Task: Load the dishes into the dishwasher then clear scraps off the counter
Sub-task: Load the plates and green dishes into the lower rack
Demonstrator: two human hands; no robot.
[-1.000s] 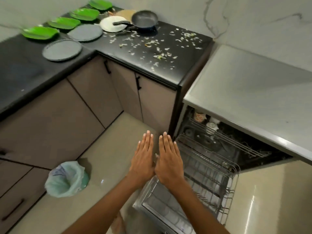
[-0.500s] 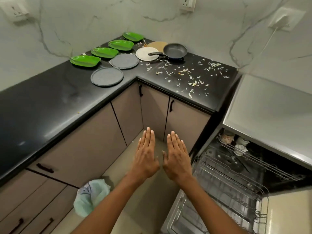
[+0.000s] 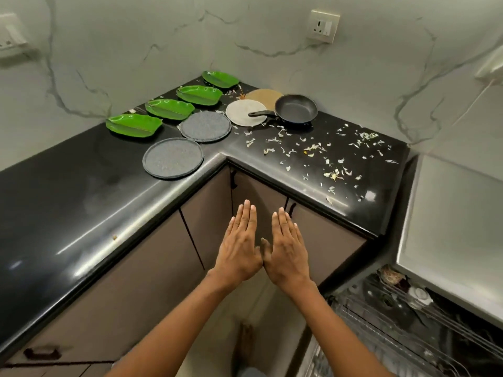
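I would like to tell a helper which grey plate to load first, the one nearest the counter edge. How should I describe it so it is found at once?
Start at the inner corner of the black L-shaped counter. Two round grey plates lie there, beside a row of green leaf-shaped dishes. Take the nearer grey plate, by the front edge; the other grey plate lies farther back, next to the white plate.

Walls: pale marble-look panels [image 3: 272, 28] with dark veining, meeting at a corner at 12 o'clock.
Sockets: one switched wall socket [image 3: 323, 26] at 1 o'clock; another switch plate [image 3: 11, 31] at 10 o'clock.
Cabinets: taupe base cabinet doors [image 3: 136, 281] with dark handles [image 3: 40, 353], 7 to 3 o'clock.
Floor: glossy beige tile [image 3: 217, 338] at 6 o'clock.
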